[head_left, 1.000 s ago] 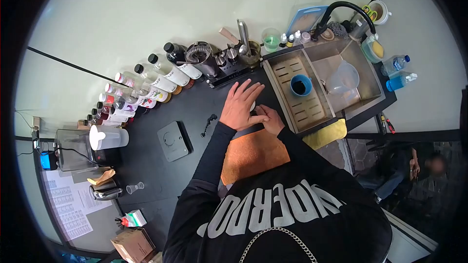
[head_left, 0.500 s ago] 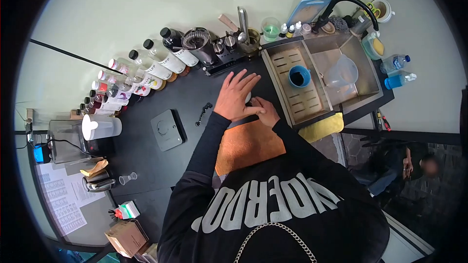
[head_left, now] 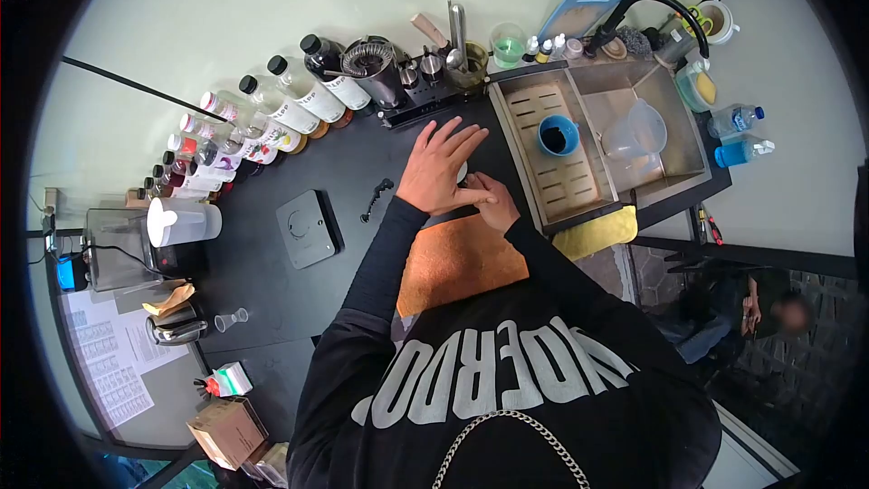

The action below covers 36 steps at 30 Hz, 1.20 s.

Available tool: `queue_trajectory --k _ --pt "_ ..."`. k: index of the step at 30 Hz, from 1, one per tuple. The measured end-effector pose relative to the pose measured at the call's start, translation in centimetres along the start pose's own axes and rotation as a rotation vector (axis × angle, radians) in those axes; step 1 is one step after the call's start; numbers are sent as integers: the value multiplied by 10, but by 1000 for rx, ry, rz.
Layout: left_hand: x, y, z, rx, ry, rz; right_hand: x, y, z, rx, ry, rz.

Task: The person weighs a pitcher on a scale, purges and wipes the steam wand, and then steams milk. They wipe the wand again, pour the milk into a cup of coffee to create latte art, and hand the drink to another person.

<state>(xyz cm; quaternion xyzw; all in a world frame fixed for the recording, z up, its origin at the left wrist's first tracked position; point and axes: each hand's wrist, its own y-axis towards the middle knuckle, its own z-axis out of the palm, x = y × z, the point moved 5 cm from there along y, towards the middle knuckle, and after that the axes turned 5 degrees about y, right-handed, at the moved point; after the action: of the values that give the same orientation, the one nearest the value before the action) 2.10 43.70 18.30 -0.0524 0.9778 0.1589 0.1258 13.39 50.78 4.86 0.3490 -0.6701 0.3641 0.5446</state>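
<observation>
My left hand (head_left: 443,168) is held palm down over the counter, fingers spread and the thumb reaching towards my right hand. Its fingers appear to hold nothing. My right hand (head_left: 493,202) sits just beside it with curled fingers, close to the left thumb. Between the two hands shows the edge of a small whitish round thing (head_left: 463,172), mostly covered by the left hand. I cannot tell what the right fingers grip. Below both hands lies an orange cloth (head_left: 463,263) at the counter's front edge.
Left of my hands are a black brush-like tool (head_left: 377,200) and a flat grey scale (head_left: 309,228). Bottles (head_left: 294,109) line the wall. On the right, a sink (head_left: 597,183) holds a blue cup (head_left: 558,136) and a clear pitcher (head_left: 636,131). A person (head_left: 747,308) sits beyond.
The view has shifted slightly. Both hands keep nearly the same pose, the left spread and the right curled beside it.
</observation>
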Motion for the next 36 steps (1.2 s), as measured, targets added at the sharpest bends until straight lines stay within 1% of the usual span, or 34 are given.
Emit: queue_trajectory --k 8,10,12,16,18,21,27,31,34,36 --pt "-2 0 -4 -7 -9 1 3 1 1 11 16 -8" --pt "-1 0 -1 -2 -5 4 -7 3 2 2 26 -11" --pt "-3 0 -1 -30 0 13 -5 5 3 -10 -43 -81" --pt "-3 -1 -6 -38 -20 7 5 2 4 -2 -5 -53" --pt "-1 0 -5 -37 -10 6 12 2 3 -28 8 -85" --pt "-2 1 -5 -34 -17 3 3 5 5 -31 -33 -125" --pt "-3 0 -7 -25 -13 5 14 3 0 -10 5 -75" --pt "-4 0 -8 -25 -29 -6 -2 6 2 -24 3 -79" --pt "-3 -1 -12 -23 -25 -15 5 4 3 -38 6 -121" --pt "-3 -1 -11 -15 -28 -11 8 3 1 -42 21 -81"
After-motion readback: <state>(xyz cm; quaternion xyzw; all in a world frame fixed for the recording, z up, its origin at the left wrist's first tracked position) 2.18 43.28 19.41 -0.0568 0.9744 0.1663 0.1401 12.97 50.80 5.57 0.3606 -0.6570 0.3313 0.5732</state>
